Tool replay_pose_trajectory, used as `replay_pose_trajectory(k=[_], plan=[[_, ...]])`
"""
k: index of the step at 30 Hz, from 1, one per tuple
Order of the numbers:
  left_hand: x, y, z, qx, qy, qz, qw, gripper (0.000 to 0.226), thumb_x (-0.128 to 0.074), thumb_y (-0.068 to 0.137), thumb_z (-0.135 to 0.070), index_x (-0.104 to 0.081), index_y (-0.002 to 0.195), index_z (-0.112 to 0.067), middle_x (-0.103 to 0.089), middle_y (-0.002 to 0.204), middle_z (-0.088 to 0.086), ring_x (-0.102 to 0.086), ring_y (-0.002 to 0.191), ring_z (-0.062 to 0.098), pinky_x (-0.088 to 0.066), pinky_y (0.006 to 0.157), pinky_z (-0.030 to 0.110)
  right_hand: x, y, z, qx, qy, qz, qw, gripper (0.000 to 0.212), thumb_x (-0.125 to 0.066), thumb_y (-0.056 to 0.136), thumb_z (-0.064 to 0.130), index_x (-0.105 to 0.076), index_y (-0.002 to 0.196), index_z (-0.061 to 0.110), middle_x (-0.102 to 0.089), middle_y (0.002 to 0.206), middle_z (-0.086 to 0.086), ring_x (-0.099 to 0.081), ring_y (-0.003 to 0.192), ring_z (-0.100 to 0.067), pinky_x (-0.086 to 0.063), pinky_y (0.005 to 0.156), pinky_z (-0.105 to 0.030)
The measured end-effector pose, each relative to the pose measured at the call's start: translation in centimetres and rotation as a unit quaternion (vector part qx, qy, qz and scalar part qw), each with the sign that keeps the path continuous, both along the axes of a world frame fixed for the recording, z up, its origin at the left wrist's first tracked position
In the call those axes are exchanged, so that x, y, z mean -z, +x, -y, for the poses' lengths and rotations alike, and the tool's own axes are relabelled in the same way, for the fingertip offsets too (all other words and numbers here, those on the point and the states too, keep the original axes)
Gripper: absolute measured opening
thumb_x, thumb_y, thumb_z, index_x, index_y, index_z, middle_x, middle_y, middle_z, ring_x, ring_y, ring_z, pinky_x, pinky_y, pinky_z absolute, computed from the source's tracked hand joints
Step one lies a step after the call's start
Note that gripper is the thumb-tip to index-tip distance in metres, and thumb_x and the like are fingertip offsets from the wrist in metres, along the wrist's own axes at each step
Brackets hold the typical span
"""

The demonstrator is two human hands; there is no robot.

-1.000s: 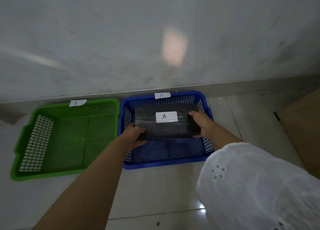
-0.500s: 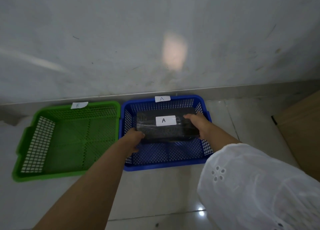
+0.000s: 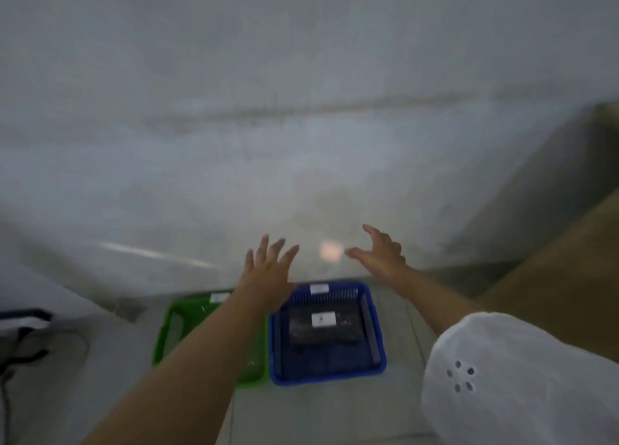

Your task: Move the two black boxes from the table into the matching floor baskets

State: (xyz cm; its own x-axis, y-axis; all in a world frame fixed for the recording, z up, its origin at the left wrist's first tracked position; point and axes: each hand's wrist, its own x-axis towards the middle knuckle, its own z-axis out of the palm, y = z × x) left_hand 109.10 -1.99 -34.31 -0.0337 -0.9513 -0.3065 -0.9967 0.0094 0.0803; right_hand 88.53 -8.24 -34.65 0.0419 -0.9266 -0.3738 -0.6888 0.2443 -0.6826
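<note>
Blur covers most of what I get from the head camera, so I read the scene in broad shapes. Both hands are lifted in front of the grey wall (image 3: pixel 301 76), above the baskets, and neither holds anything. My left hand (image 3: pixel 268 270) has its fingers spread wide, palm turned away from the camera, its forearm crossing over the near corner where the two baskets meet. My right hand (image 3: pixel 382 253) is likewise spread, fingers apart and thumb pointing left, with nothing between them; a white eyelet sleeve (image 3: pixel 522 381) fills the lower right corner. On the pale floor (image 3: pixel 335 411) sits the blue basket (image 3: pixel 376 344), hard against the foot of the wall, with a small white tag (image 3: pixel 319 288) on its far rim. Inside it lies the black box (image 3: pixel 325 330), flat on the bottom toward the far side, carrying a white label (image 3: pixel 323 319) on top; the letter on it looks like an A, though the smear makes it faint. Touching the blue basket on its left is the green basket (image 3: pixel 174 330), partly hidden by my left forearm, also with a white tag (image 3: pixel 219 298) on its far rim whose marking I cannot read. I see no box in the part of it that shows. Dark cables (image 3: pixel 20 344) trail at the left edge, and a brown surface (image 3: pixel 552 277) rises at the right.
</note>
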Motion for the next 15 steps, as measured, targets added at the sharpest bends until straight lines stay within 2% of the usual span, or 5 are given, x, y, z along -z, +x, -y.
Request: replay_pose_trajectory(k=[5,9,12,15], plan=[[-21.0,-1.8,1.3,0.043,-0.098,0.048,0.993,0.074,-0.041,0.094,-0.041,0.005,0.150,-0.025,0.009,0.160,0.006,0.020,0.143,0.033,0.000,0.116,0.050,-20.4,0.6,0.2,-0.062,-0.076,-0.006,0.995,0.080,-0.064,0.081,0.046,-0.022,0.147,0.030,-0.024,0.156,-0.004,-0.020,0.140,-0.032,-0.024,0.109,-0.046],[-36.5,-2.5,2.3,0.048,-0.190,0.051,0.979,0.073,-0.041,0.094,-0.039,0.004,0.150,-0.025,0.009,0.159,0.006,0.021,0.143,0.033,0.001,0.116,0.049,-35.7,0.4,0.1,-0.087,-0.160,0.029,0.983,0.079,-0.064,0.081,0.045,-0.022,0.147,0.034,-0.021,0.157,-0.001,-0.017,0.141,-0.029,-0.021,0.110,-0.046],[-45.2,-2.7,1.5,0.044,-0.258,0.038,0.964,0.072,-0.041,0.094,-0.040,0.003,0.150,-0.026,0.007,0.159,0.006,0.020,0.143,0.032,0.002,0.116,0.049,-44.3,-0.6,-1.2,-0.104,-0.215,0.041,0.970,0.078,-0.064,0.082,0.044,-0.021,0.147,0.035,-0.020,0.157,0.000,-0.015,0.142,-0.027,-0.020,0.110,-0.046],[-50.4,-3.2,-0.2,0.028,-0.296,0.004,0.955,0.071,-0.042,0.093,-0.041,-0.001,0.149,-0.027,0.002,0.159,0.006,0.018,0.144,0.031,0.001,0.116,0.049,-50.1,-2.1,-3.4,-0.100,-0.257,0.063,0.959,0.077,-0.063,0.083,0.042,-0.022,0.147,0.035,-0.021,0.156,0.000,-0.014,0.142,-0.026,-0.020,0.110,-0.045]])
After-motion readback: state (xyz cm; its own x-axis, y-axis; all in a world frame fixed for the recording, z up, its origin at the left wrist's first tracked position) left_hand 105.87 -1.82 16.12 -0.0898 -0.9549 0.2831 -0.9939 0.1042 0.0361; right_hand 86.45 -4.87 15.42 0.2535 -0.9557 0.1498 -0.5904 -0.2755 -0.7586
